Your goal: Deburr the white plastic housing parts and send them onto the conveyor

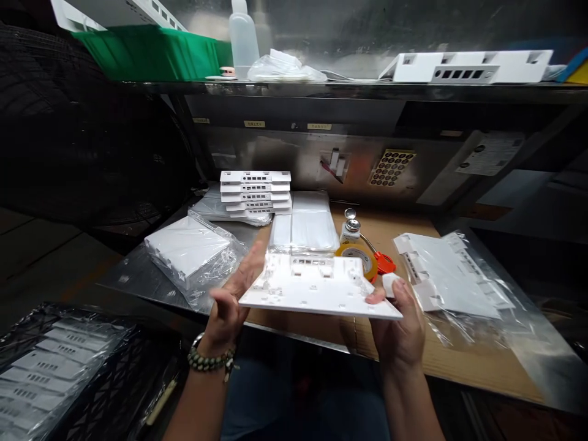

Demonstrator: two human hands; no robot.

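A white plastic router housing (316, 288) is held out in front of me, with a row of port openings along its far edge. My right hand (402, 318) grips its right end, thumb on top. Between the fingers of that hand is also a small white wad (390, 284), perhaps cloth or paper. My left hand (234, 291) is at the housing's left end, fingers stretched and thumb apart; whether it touches the edge I cannot tell. Just beyond the housing lie a stack of clear plastic bags (303, 223) and a roll of yellow tape (358, 252).
Similar housings are stacked (256, 190) behind the bags. Bagged housings lie left (188, 245) and right (454, 275). A pump bottle (351, 228) and red-handled scissors (384, 263) stand near the tape. A black crate (124, 334) sits lower left; a shelf (349, 90) crosses above.
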